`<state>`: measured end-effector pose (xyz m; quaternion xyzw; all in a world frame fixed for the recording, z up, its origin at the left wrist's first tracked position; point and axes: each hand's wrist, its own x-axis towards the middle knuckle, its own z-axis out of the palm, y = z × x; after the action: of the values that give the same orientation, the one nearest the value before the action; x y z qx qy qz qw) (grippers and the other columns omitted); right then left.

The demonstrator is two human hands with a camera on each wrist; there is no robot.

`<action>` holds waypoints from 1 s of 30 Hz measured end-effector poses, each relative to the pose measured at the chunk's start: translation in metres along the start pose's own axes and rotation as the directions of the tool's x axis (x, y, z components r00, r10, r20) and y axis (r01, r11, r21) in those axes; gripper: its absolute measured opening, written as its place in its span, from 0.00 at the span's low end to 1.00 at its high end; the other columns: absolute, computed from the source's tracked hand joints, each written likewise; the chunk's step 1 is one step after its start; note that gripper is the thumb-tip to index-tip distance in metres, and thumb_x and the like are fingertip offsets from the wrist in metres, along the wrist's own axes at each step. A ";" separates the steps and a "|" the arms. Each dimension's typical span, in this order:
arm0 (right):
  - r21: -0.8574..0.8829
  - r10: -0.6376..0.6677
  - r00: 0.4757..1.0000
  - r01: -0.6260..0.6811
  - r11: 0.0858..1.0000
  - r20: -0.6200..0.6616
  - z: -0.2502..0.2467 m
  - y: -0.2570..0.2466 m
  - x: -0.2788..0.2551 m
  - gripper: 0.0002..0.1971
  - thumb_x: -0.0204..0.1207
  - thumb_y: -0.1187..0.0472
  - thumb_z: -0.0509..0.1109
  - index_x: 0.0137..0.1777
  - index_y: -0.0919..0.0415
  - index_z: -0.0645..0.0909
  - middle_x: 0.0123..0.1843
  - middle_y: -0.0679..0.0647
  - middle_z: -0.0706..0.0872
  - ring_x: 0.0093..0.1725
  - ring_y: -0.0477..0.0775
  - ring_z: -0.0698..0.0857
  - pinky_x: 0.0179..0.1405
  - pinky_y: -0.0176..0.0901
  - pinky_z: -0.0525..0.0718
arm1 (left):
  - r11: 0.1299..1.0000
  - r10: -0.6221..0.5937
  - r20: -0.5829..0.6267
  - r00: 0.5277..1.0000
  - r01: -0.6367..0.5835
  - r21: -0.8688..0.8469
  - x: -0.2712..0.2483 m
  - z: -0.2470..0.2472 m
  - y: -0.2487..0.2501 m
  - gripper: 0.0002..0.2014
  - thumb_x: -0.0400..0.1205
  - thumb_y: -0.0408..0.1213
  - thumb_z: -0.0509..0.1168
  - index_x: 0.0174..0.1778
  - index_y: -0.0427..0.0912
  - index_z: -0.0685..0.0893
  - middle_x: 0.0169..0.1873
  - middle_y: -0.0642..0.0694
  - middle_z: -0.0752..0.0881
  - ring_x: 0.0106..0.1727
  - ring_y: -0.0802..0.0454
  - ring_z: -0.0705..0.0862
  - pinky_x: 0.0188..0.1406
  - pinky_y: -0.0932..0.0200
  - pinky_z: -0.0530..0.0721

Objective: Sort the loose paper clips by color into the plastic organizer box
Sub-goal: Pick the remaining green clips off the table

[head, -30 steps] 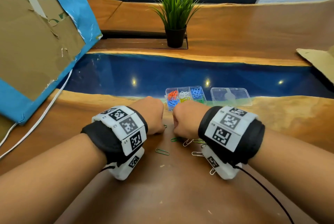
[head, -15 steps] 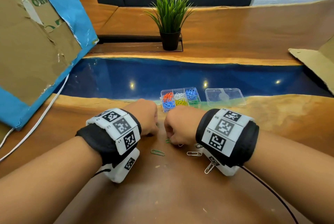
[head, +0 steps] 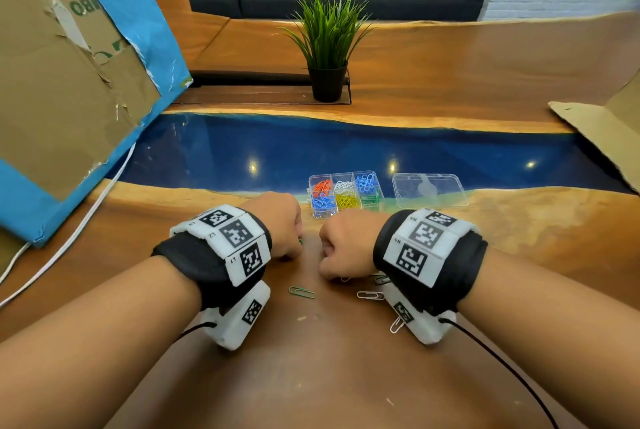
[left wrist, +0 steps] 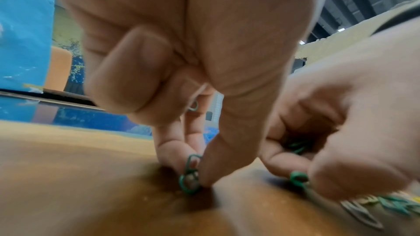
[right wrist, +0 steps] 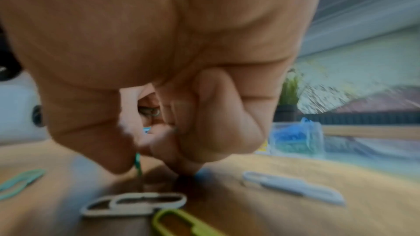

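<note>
Paper clips, thin looped green wire: one [left wrist: 189,175] pinched in left hand [head: 277,226], another [right wrist: 138,165] in right hand [head: 346,247].

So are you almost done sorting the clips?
Nearly. The organizer box already holds sorted colors. The left hand pinches a green clip, and the right hand pinches another. A green clip and white clips remain on the table.

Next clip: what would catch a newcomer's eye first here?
Two hands, left and right, fingers curled, each pinching a green wire paper clip off the brown wooden table. Just beyond them, the clear plastic organizer box shows bright color-sorted clips.
</note>
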<state>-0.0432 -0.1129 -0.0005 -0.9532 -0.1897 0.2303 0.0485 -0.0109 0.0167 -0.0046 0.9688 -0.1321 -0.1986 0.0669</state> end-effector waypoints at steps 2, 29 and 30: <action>0.123 0.053 0.999 -0.052 0.991 -0.001 -0.004 0.004 -0.001 0.09 0.74 0.52 0.65 0.36 0.55 0.75 0.36 0.51 0.78 0.41 0.54 0.77 0.39 0.42 0.76 | 1.000 0.003 0.011 1.000 -0.003 -0.002 0.000 0.002 -0.001 0.04 0.70 0.37 0.70 0.35 0.48 0.82 0.32 0.52 0.82 0.38 0.52 0.81 0.37 0.60 0.80; 0.974 0.497 0.855 -0.212 0.075 0.148 -0.057 0.071 -0.003 0.09 0.81 0.68 0.58 0.57 0.69 0.75 0.52 0.66 0.79 0.49 0.60 0.83 0.60 0.52 0.85 | 0.294 0.004 0.152 0.988 0.144 -0.945 0.036 -0.033 0.076 0.13 0.85 0.28 0.58 0.62 0.28 0.79 0.40 0.39 0.80 0.36 0.50 0.82 0.48 0.53 0.87; 0.975 0.497 0.854 -0.214 0.062 0.156 -0.058 0.070 -0.004 0.08 0.80 0.68 0.57 0.54 0.69 0.75 0.50 0.66 0.80 0.48 0.60 0.83 0.61 0.53 0.85 | 0.306 0.004 0.157 0.988 0.148 -0.940 0.037 -0.034 0.079 0.12 0.84 0.30 0.60 0.60 0.29 0.80 0.41 0.39 0.82 0.36 0.50 0.83 0.49 0.52 0.87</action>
<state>0.0036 -0.1794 0.0398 -0.7280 0.2512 0.1936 0.6079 0.0170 -0.0662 0.0269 0.7342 0.0492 -0.3033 0.6054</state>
